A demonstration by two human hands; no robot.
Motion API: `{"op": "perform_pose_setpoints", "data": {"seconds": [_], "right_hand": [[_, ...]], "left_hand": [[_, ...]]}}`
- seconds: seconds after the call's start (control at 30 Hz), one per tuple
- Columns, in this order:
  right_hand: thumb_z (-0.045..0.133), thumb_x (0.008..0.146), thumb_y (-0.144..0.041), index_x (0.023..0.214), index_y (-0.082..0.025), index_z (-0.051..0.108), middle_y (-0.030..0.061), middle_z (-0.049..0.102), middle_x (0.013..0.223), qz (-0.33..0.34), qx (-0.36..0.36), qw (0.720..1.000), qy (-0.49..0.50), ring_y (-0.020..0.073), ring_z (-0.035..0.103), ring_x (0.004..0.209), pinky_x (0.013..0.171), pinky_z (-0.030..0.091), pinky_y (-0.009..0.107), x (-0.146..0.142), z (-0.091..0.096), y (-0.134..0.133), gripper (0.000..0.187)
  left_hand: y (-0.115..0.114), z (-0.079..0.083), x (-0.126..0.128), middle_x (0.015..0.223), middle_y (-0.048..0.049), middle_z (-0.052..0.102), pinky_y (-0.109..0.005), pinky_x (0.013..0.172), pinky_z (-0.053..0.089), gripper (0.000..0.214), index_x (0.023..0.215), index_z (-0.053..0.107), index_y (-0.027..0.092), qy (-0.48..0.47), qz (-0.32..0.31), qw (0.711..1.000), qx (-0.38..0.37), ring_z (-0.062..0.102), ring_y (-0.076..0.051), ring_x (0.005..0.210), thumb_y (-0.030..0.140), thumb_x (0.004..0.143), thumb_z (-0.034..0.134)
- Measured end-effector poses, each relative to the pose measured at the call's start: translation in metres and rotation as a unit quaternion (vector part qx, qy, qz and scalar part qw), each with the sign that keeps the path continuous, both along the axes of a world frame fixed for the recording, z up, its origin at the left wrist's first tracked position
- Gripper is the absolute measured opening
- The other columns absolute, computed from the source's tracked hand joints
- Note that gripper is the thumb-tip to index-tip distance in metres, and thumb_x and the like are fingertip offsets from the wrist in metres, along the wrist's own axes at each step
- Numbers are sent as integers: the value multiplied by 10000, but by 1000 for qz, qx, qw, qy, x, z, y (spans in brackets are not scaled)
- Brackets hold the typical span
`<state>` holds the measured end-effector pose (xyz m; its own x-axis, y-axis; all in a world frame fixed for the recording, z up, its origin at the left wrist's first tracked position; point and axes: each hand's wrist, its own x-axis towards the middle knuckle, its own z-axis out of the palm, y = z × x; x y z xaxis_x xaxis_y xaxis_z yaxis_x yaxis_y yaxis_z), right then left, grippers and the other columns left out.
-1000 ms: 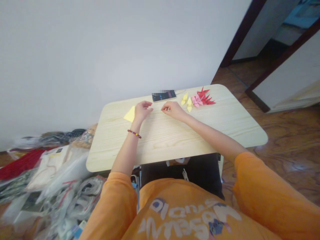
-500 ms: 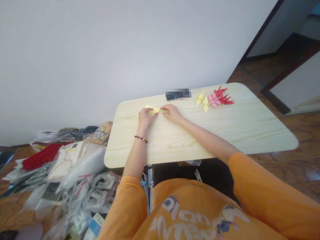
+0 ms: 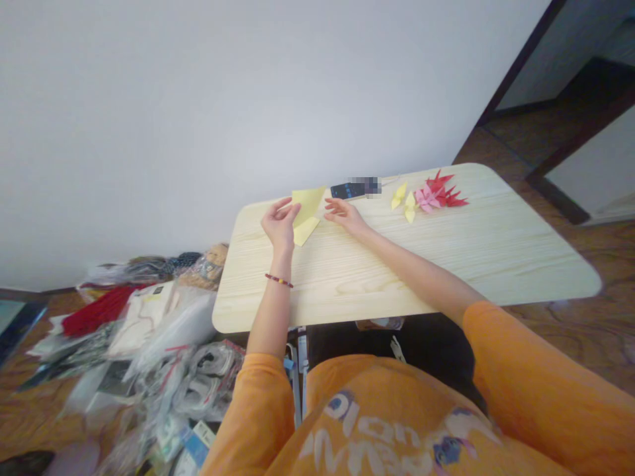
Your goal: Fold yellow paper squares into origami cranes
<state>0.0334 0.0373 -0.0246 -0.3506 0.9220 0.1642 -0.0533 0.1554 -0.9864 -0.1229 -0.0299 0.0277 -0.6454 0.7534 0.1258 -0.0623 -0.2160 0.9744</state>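
While left hand and right hand splay open, paper reaches the table's edge.

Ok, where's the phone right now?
In the head view, the phone lies along the far edge of the wooden table, just beyond the right hand, between the yellow paper sheet and the folded paper cranes.

**White print on the orange shirt, not legible**
The large lettering appears upside down in two folded lines across the chest. The phone on the worktop shows a dark, unreadable screen beside a pixelated patch, and the package label at lower left is blurred.
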Motion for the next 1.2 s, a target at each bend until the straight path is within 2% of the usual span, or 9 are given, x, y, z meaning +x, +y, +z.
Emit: {"op": "perform_pose_setpoints", "data": {"seconds": [0.1,0.17,0.27,0.4,0.5,0.63,0.77,0.97,1.2], "right_hand": [[764,602,-402,1064,-202,593,54,687,1070,47,-77,989,116,197,622,984,891,491,347,7,8,6,532],[785,568,-366,1009,-175,596,50,707,925,32,-106,986,121,186,647,860,814,513,328,19,14,9,516],[764,592,-289,1244,-204,484,-9,686,728,-18,-88,993,78,146,612,616,589,490,272,45,20,5,714],[741,633,-255,1460,-264,218,-56,659,643,40,-58,996,52,130,573,508,473,438,224,77,20,-7,978],[668,708,-283,1387,-281,403,-26,682,720,97,-103,989,53,137,612,587,512,480,236,90,16,-11,729],[627,671,-224,982,-196,705,45,705,1011,134,-137,978,88,164,649,817,650,539,276,99,14,-6,322],[762,527,-120,879,-198,742,14,718,978,155,-99,982,38,145,641,881,774,512,249,101,15,-5,361],[825,552,-339,783,-159,732,24,728,799,69,-156,984,60,122,632,708,728,506,265,96,12,-10,307],[841,500,-305,636,-165,568,3,670,679,25,-158,985,65,129,611,640,632,487,261,95,12,-9,334]], "left_hand": [[14,5,19,730,-26,706,-289,788,543,306,866,622,149,-167,-53,984,-5,688,-153,739,142,609,787],[23,5,31,742,-29,706,-294,810,547,280,828,601,150,-229,-71,971,-20,689,-151,751,113,617,782],[30,-3,46,831,-45,722,-311,848,546,288,841,613,157,-232,-106,966,-42,696,-170,836,131,618,792],[27,-24,63,926,-112,732,-358,857,546,325,855,666,121,-168,-228,954,-97,694,-230,901,194,578,819],[22,-36,69,930,-134,734,-397,865,537,366,846,677,100,-134,-222,958,-123,694,-260,895,178,524,833],[14,-37,69,954,-126,734,-385,909,511,325,880,688,95,-160,-271,942,-120,691,-252,909,136,569,776],[8,-33,71,957,-109,736,-354,910,504,311,889,694,106,-173,-318,923,-130,683,-227,912,128,585,756],[6,-37,80,952,-50,733,-272,797,510,452,960,700,153,-105,-346,925,-116,666,-168,829,142,519,795],[3,-29,82,834,-73,735,-267,655,510,436,838,722,141,-46,-306,939,-150,660,-172,730,529,640,733]]}}
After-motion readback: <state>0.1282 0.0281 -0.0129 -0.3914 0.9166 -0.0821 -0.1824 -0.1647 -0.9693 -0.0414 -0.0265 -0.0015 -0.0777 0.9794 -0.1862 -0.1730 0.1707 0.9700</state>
